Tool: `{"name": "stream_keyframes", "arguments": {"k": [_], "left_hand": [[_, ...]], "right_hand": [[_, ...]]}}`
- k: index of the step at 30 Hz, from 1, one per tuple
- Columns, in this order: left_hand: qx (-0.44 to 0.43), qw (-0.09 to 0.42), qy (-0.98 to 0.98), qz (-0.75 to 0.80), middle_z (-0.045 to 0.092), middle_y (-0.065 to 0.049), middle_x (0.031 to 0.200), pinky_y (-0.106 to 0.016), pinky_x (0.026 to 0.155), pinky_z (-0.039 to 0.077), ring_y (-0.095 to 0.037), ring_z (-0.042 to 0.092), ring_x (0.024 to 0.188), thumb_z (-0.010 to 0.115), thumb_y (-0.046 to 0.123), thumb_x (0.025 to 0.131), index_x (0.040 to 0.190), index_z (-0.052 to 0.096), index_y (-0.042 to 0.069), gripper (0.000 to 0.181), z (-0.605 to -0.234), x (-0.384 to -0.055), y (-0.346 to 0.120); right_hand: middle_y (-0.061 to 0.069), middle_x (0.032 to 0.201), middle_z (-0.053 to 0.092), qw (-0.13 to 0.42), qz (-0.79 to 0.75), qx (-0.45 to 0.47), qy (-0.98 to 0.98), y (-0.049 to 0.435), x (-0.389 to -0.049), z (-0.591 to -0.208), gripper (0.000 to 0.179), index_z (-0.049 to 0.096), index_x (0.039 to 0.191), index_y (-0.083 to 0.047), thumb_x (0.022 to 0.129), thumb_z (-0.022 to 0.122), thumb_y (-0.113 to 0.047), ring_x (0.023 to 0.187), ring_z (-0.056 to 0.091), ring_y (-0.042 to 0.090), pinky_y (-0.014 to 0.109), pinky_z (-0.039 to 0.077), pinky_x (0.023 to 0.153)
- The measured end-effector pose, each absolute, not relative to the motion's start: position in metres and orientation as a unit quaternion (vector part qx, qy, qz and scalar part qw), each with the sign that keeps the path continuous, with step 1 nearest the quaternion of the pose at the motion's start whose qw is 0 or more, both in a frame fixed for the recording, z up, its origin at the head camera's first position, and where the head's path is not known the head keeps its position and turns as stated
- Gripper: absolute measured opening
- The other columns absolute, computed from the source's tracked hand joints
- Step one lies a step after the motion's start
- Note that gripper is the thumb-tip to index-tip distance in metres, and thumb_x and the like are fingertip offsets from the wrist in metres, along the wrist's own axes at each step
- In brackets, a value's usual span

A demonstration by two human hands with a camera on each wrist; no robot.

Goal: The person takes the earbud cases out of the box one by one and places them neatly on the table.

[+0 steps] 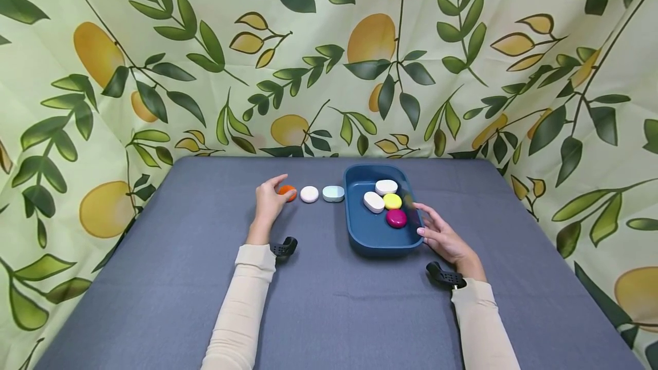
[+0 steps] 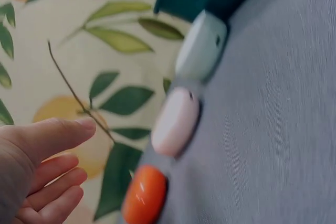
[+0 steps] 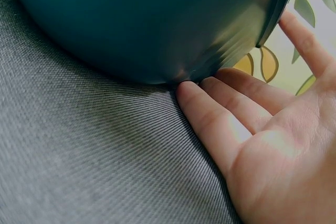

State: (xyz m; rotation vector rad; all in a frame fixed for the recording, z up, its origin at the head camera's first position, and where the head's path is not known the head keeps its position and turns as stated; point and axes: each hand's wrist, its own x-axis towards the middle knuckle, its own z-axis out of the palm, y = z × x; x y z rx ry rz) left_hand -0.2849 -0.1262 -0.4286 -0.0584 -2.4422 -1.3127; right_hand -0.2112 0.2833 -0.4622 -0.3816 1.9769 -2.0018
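My left hand point(image 1: 268, 201) hovers by a glossy orange rounded case point(image 2: 144, 195), thumb and index finger apart around it in the head view. The left wrist view shows a gap between the fingers and that case. To its right stand a pinkish-white round case point(image 1: 309, 194) and a pale blue oblong case point(image 1: 333, 194), in a row. My right hand point(image 1: 446, 238) touches the right side of a blue bin point(image 1: 367, 236), with fingers fairly straight against its wall in the right wrist view. Two white oblong cases point(image 1: 373, 202), a yellow one point(image 1: 393, 201) and a magenta one point(image 1: 396, 218) lie inside the bin.
A grey cloth covers the table point(image 1: 329, 313). Behind it and along both sides hangs a curtain point(image 1: 319, 61) printed with leaves and fruit. Black wrist-worn cameras point(image 1: 284, 246) sit at both cuffs.
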Motion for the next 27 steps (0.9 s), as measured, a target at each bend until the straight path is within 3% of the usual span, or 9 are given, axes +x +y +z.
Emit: {"name": "stream_keyframes", "arguments": {"k": [5, 12, 17, 23, 27], "left_hand": [[-0.075, 0.187, -0.859, -0.471, 0.068, -0.024, 0.118, -0.047, 0.096, 0.054, -0.040, 0.066, 0.110, 0.079, 0.005, 0.076, 0.117, 0.066, -0.004, 0.044, -0.416, -0.278, -0.108], [-0.125, 0.120, -0.858, -0.484, 0.067, -0.024, 0.121, -0.046, 0.098, 0.052, -0.038, 0.064, 0.114, 0.077, 0.006, 0.079, 0.120, 0.064, -0.005, 0.045, -0.411, -0.272, -0.084], [-0.160, 0.093, -0.857, -0.481, 0.067, -0.022, 0.121, -0.042, 0.100, 0.053, -0.034, 0.065, 0.114, 0.075, 0.007, 0.080, 0.121, 0.064, -0.005, 0.044, -0.413, -0.267, -0.066], [-0.221, 0.084, -0.854, -0.463, 0.068, -0.020, 0.120, -0.040, 0.098, 0.054, -0.031, 0.066, 0.113, 0.073, 0.010, 0.083, 0.122, 0.063, -0.004, 0.042, -0.412, -0.256, -0.044], [-0.276, 0.050, -0.858, -0.431, 0.067, -0.018, 0.125, -0.040, 0.099, 0.053, -0.031, 0.065, 0.115, 0.071, 0.013, 0.086, 0.125, 0.061, -0.002, 0.043, -0.409, -0.250, -0.028]], "right_hand": [[-0.005, 0.136, 0.041, 0.148, -0.699, -0.145, 0.685, 0.286, -0.212, -0.464, 0.057, 0.029, 0.146, -0.029, 0.097, 0.050, -0.009, 0.115, 0.052, 0.001, 0.019, 0.052, 0.090], [-0.003, 0.139, 0.040, 0.147, -0.704, -0.173, 0.674, 0.289, -0.215, -0.469, 0.057, 0.032, 0.145, -0.033, 0.097, 0.049, -0.009, 0.116, 0.051, 0.001, 0.018, 0.052, 0.091], [-0.006, 0.135, 0.041, 0.144, -0.701, -0.150, 0.683, 0.288, -0.213, -0.466, 0.057, 0.030, 0.146, -0.028, 0.097, 0.050, -0.010, 0.116, 0.052, 0.000, 0.019, 0.052, 0.090], [0.002, 0.140, 0.037, 0.148, -0.699, -0.133, 0.687, 0.285, -0.211, -0.463, 0.056, 0.029, 0.146, -0.028, 0.097, 0.046, -0.004, 0.116, 0.051, 0.000, 0.019, 0.052, 0.091], [0.010, 0.145, 0.031, 0.148, -0.697, -0.131, 0.690, 0.284, -0.211, -0.463, 0.057, 0.028, 0.146, -0.028, 0.097, 0.048, -0.006, 0.116, 0.052, 0.000, 0.019, 0.052, 0.091]]}}
